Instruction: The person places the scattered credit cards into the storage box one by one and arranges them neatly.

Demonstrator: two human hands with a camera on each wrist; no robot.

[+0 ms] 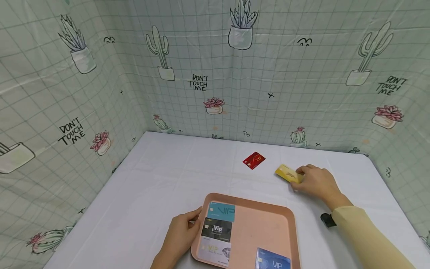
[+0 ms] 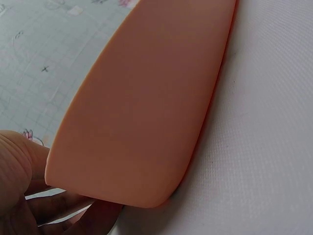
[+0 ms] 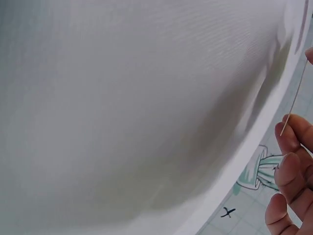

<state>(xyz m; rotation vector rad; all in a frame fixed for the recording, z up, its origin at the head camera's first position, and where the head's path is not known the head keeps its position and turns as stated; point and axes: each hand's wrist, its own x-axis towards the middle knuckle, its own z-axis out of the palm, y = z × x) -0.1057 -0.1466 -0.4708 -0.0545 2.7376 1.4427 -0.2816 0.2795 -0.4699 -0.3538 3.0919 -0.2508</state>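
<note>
My right hand (image 1: 316,182) pinches a yellow card (image 1: 285,173) between thumb and fingers over the table's right side. In the right wrist view, the card (image 3: 294,100) appears edge-on as a thin line, lifted off the cloth. My left hand (image 1: 181,232) grips the left rim of a pink tray (image 1: 260,221). Seen from the left wrist, fingers (image 2: 54,206) curl at the corner of the tray (image 2: 142,107). Down the tray's left side lie a teal VIP card (image 1: 220,212), a black one (image 1: 217,235) and a whitish one (image 1: 212,252); a blue card (image 1: 273,259) lies at its lower right.
A red VIP card (image 1: 254,160) lies flat on the white tablecloth (image 1: 161,175), left of the yellow card. Cloth walls (image 1: 268,74) printed with cacti stand behind and beside the table. A small black object (image 1: 327,220) is at my right wrist.
</note>
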